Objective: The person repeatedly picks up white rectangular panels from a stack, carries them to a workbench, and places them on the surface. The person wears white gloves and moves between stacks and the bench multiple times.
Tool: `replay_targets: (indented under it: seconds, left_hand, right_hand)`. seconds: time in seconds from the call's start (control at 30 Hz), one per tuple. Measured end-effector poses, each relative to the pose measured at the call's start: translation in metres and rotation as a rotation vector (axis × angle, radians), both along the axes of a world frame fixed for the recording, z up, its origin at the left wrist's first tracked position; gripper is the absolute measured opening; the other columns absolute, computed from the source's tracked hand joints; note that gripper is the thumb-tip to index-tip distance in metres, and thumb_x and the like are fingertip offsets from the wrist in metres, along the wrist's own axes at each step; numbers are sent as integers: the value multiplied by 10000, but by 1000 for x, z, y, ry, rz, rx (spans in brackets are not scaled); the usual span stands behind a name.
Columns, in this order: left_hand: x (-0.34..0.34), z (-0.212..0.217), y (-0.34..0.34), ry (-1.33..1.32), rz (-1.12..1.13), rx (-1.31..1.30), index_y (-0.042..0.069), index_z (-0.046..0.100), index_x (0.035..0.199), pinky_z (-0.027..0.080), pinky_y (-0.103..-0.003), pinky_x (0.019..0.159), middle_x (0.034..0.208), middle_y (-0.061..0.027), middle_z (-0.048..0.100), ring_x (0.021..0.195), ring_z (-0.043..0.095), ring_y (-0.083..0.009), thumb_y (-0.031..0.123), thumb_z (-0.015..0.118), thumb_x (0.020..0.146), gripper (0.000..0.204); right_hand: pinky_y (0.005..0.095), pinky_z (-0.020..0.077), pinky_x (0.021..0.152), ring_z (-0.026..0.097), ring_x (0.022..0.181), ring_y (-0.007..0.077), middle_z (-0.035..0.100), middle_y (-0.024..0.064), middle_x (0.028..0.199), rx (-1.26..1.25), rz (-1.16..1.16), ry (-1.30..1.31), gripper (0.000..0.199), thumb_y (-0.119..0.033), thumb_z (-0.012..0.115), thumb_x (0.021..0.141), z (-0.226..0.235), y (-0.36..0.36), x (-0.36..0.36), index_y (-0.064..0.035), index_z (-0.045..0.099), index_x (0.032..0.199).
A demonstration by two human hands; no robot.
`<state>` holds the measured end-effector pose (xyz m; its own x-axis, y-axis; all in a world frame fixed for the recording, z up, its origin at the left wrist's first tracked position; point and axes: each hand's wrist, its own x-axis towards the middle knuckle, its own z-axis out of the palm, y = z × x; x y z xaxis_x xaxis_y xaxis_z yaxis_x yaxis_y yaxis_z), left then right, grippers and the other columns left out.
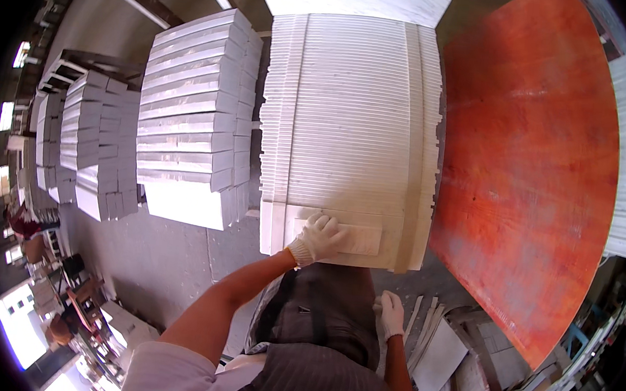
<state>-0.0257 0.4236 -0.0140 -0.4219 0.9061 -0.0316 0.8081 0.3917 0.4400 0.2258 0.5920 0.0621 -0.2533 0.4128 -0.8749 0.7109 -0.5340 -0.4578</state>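
1. White, stone-like slab stack (pixel 351 125): thin pieces are ranked closely, crossed by two pale bands (pixel 286 120); it is placed straight ahead, between the white blocks (pixel 187 116) and the orange board (pixel 528 168).
2. Handling, as judged: heavy, stiff, brittle at edges, possibly slick under gloves.
3. Hold: single slabs are best taken by opposite edges, clear of the bands.
4. Left hand (pixel 319 236): gloved, laid on the near end, fingers bent; any grasp cannot be told.
5. Right hand (pixel 390 314): gloved, lowered, fingers curled; contents cannot be told.
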Motion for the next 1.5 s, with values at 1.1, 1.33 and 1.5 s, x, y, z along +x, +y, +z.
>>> replay_targets:
  seconds: [1.1, 1.33, 1.5]
  left_hand:
    - [-201, 84, -99, -123, 705, -331, 130, 515, 1249, 398, -446, 973, 1289, -127, 501, 1159, 499, -322, 377, 581, 858, 468]
    - [-387, 91, -38, -205, 908, 60, 58, 551, 1191, 392, -388, 989, 1207, -151, 552, 1156, 500, -321, 428, 587, 840, 512]
    - [-476, 99, 22, -237, 974, 355, 44, 528, 1215, 382, -384, 1002, 1235, -178, 532, 1169, 493, -329, 418, 602, 831, 541]
  right_hand:
    - [400, 495, 805, 623, 968, 316, 643, 154, 1050, 812, 1342, 87, 360, -334, 582, 871, 94, 232, -239, -68, 571, 1114]
    - [374, 506, 797, 647, 925, 274, 652, 160, 1042, 930, 975, 328, 341, -300, 605, 886, 95, 240, -367, -80, 552, 1140]
    - [352, 522, 791, 668, 935, 272, 665, 169, 1041, 775, 897, 485, 346, -262, 621, 891, 56, 214, -397, -66, 539, 1164]
